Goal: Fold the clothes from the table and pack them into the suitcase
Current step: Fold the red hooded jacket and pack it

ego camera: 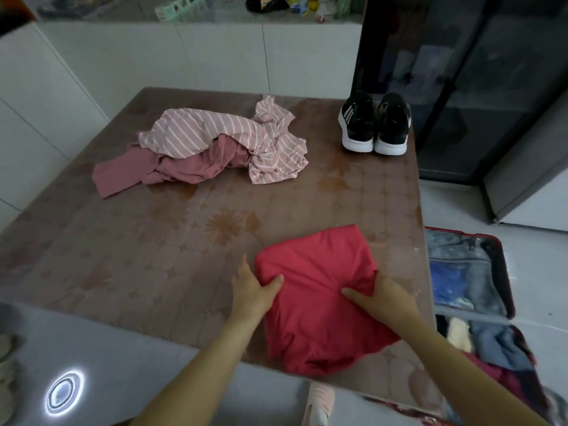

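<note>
A folded red garment (319, 272) lies at the near right of the table (153, 256), its lower part hanging over the front edge. My left hand (250, 290) grips its left side, thumb on top and fingers under the fold. My right hand (384, 298) holds its right side the same way, thumb lying across the cloth. Farther back lies a crumpled pile: a pink striped garment (233, 136) on top of a plain dusty-pink one (184, 167). An open red suitcase (507, 272) lies on the floor to the right, with several clothes inside.
A pair of black sneakers with white soles (376, 124) stands at the table's far right corner. A dark glass cabinet (461, 87) rises behind it. A pink shoe (319, 401) shows on the floor below the table's edge. White tiled walls stand at the left and back.
</note>
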